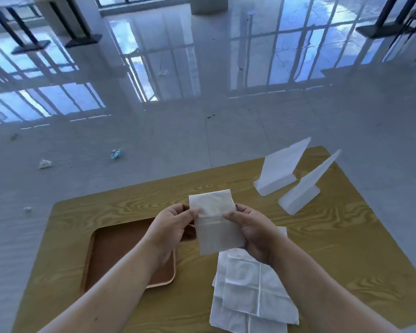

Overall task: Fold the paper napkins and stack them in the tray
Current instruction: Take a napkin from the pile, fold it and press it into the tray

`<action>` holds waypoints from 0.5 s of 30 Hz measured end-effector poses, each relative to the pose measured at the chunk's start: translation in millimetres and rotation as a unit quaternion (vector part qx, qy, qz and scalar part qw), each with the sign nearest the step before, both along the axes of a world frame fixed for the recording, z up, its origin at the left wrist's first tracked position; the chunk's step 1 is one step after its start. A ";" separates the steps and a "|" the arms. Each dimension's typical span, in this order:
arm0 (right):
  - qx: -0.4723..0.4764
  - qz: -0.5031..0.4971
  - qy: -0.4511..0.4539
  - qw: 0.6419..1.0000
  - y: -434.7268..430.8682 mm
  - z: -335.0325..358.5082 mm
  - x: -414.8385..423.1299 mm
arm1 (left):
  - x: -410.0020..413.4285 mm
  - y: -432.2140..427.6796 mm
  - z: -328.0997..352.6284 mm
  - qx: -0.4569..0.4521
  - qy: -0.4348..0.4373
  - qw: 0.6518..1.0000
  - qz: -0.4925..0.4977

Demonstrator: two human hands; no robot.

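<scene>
Thumbs of the left hand (172,227) and right hand (247,227) pinch a half-folded paper napkin (216,224) aloft above the brown tray (111,243), apparently aligning edges for creasing.

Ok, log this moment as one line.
phase: folding | left hand, right hand: pinching napkin | tray: on table | unfolded napkins: right of tray
</scene>
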State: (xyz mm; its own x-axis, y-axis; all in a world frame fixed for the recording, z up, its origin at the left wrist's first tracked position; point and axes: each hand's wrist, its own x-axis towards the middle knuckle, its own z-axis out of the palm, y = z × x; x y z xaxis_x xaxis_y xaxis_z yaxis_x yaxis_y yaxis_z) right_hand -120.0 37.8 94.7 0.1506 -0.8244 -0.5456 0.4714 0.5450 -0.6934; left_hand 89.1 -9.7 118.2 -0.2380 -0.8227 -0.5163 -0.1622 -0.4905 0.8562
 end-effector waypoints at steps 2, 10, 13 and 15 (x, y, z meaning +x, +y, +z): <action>0.011 0.026 0.031 0.999 -3.9 -2.3 19.5 | 19.3 -1.3 -2.2 0.017 0.012 1.000 0.008; 0.028 0.056 0.099 0.993 -17.3 -12.9 101.5 | 104.0 2.7 -24.6 0.065 0.052 0.997 0.002; 0.036 0.055 0.083 0.994 -22.5 -19.8 132.9 | 141.6 -3.0 -30.3 0.087 0.082 0.993 0.013; 0.041 0.072 0.061 0.995 -25.5 -28.2 157.0 | 169.2 -6.4 -36.3 0.107 0.102 0.989 0.026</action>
State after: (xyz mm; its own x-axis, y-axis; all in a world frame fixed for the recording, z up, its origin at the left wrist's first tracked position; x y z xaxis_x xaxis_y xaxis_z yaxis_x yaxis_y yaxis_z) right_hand 37.0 12.4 66.4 0.1919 -0.7510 -0.6318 0.2995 0.6579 -0.6910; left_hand 258.3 -16.2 81.9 -0.3146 -0.7131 -0.6265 0.0329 -0.6678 0.7436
